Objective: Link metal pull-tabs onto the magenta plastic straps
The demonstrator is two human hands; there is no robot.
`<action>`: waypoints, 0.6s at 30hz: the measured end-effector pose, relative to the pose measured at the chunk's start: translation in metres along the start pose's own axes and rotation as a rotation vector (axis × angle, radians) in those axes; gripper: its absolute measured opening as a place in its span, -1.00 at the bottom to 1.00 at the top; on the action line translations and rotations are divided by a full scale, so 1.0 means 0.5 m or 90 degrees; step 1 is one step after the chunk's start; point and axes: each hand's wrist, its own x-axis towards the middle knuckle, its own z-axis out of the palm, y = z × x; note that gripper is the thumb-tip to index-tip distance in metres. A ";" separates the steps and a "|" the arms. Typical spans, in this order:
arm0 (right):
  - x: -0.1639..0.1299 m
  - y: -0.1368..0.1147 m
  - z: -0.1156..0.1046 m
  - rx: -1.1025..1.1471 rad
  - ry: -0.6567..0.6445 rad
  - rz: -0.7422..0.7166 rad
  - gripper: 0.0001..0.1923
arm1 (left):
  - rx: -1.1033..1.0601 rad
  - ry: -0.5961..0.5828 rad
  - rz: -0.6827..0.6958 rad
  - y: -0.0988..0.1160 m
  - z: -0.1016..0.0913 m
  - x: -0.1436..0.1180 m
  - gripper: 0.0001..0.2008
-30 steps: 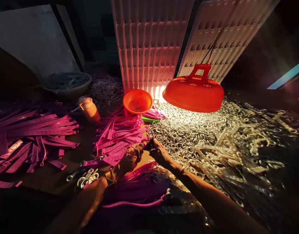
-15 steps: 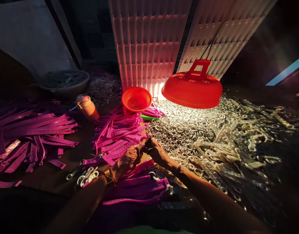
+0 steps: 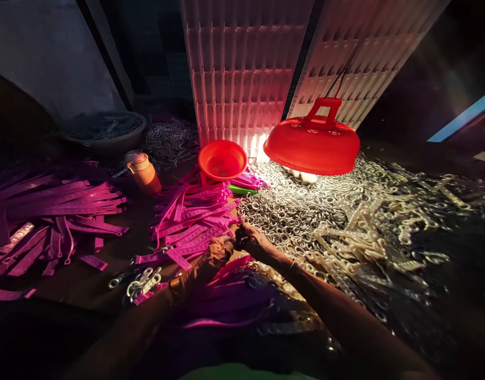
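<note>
My left hand (image 3: 215,256) and my right hand (image 3: 258,243) meet at the middle of the table, fingers closed. Between their fingertips is something small and dark that I cannot make out. Just beyond my left hand lies a pile of magenta straps (image 3: 197,214). Right of my right hand spreads a heap of metal rings (image 3: 293,216). More purple straps (image 3: 230,298) lie below my wrists, mostly in shadow. A few loose large rings (image 3: 145,279) sit by my left forearm.
A red lamp shade (image 3: 311,148) hangs low over the rings. Behind the straps stands a red bowl (image 3: 222,158), with an orange bottle (image 3: 145,173) to its left. Farther left are another strap pile (image 3: 60,206) and a wide basin (image 3: 123,138). Pale ring strips (image 3: 364,232) lie on the right.
Both hands stay together at nearly the same spot. The straps below my wrists look darker. A bright bulb now shows under the lamp shade.
</note>
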 end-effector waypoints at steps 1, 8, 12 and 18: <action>0.002 -0.010 -0.003 -0.015 -0.001 -0.012 -0.87 | -0.013 0.006 -0.010 0.000 -0.002 0.018 -0.61; -0.017 -0.125 -0.044 -0.246 -0.144 -0.161 -0.74 | -0.099 0.035 -0.159 0.101 -0.028 0.077 -0.62; -0.099 -0.167 -0.038 -0.309 -0.144 -0.159 -0.70 | -0.043 -0.090 -0.182 0.174 -0.036 0.023 -0.62; -0.269 -0.178 -0.020 -0.361 -0.119 -0.105 -0.73 | -0.002 -0.220 -0.224 0.150 0.005 -0.055 -0.57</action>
